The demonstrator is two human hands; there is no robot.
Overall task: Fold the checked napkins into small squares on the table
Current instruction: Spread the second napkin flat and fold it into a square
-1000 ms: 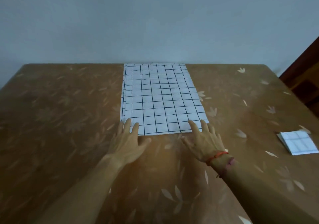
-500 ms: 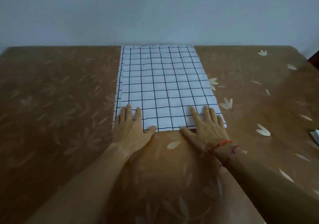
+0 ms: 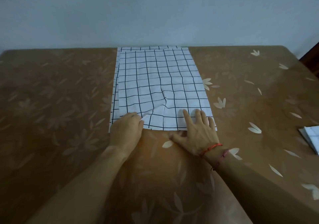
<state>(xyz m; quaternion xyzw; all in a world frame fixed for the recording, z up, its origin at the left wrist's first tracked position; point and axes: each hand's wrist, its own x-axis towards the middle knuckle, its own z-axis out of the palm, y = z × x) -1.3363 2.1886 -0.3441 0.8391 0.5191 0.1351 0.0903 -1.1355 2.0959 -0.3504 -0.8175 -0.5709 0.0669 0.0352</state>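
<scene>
A white napkin (image 3: 160, 78) with a dark checked grid lies folded lengthwise as a long strip in the middle of the brown table (image 3: 51, 111), reaching the far edge. My left hand (image 3: 126, 129) sits at its near left corner with fingers curled, pinching the top layer, which is lifted into a ridge. My right hand (image 3: 196, 130) lies flat with straight fingers pressing the near right corner down.
A folded checked napkin (image 3: 310, 137) lies at the right edge of the table, partly cut off by the frame. A dark wooden piece of furniture (image 3: 312, 58) stands past the table's far right corner. A plain wall rises behind the table.
My left hand went from lying flat to curling its fingers around the near left corner, raising a wrinkle in the cloth. My right hand stays flat on the right corner.
</scene>
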